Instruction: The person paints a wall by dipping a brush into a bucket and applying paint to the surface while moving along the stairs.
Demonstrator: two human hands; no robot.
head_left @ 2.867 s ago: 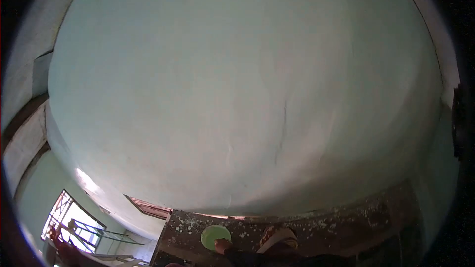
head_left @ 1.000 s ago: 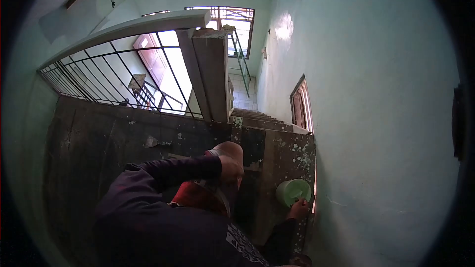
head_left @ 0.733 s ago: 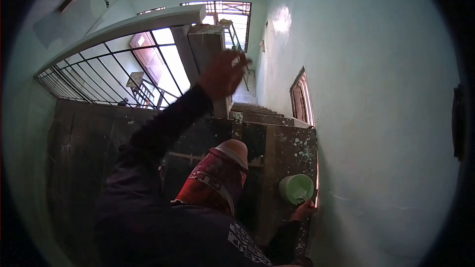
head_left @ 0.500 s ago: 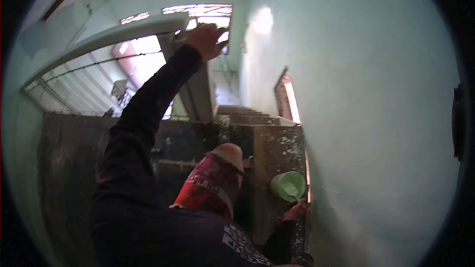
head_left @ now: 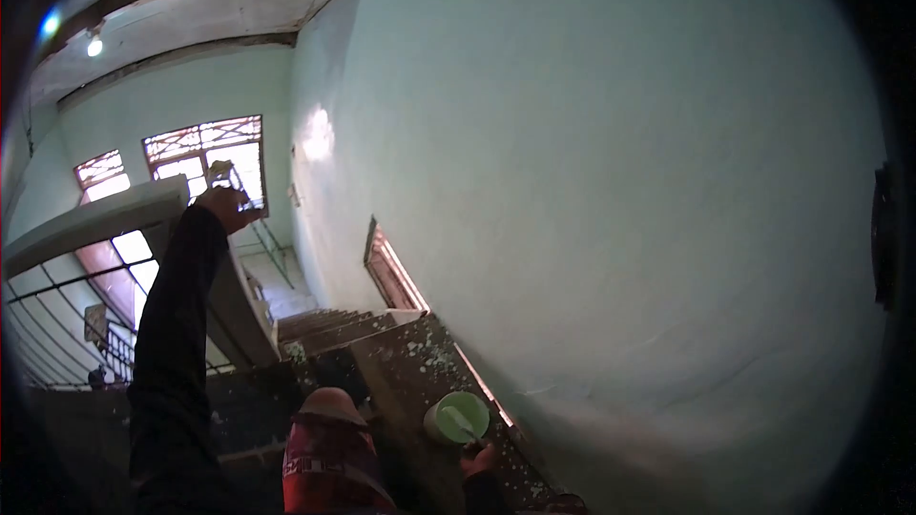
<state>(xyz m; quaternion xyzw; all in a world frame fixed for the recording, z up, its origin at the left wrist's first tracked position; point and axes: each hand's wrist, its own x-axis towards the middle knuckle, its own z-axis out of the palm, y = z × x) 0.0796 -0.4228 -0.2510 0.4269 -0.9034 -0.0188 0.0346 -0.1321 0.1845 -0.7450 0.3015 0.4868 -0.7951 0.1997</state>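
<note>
Left hand (head_left: 223,208) raised, dark sleeve (head_left: 172,353) running up to it. In view it overlaps the stair end of the pale top rail (head_left: 105,217); contact cannot be told. Fingers bent; cannot tell whether they grasp anything.

Right hand (head_left: 480,459) low, at the near rim of 1 green bucket (head_left: 434,424). Fingers curled; cannot tell whether they clasp the rim or the thin dark piece (head_left: 471,442) there. Pale streak (head_left: 461,419) inside bucket, nature unclear.

Bucket stands mouth up on the dark landing (head_left: 386,367), near its wall-side edge, back from the corner where stairs (head_left: 329,324) and green wall (head_left: 620,153) meet. Pale specks (head_left: 434,353) on the landing nearby. 1 bare knee (head_left: 329,403), emerging from red printed cloth (head_left: 324,463), left of the bucket.
</note>
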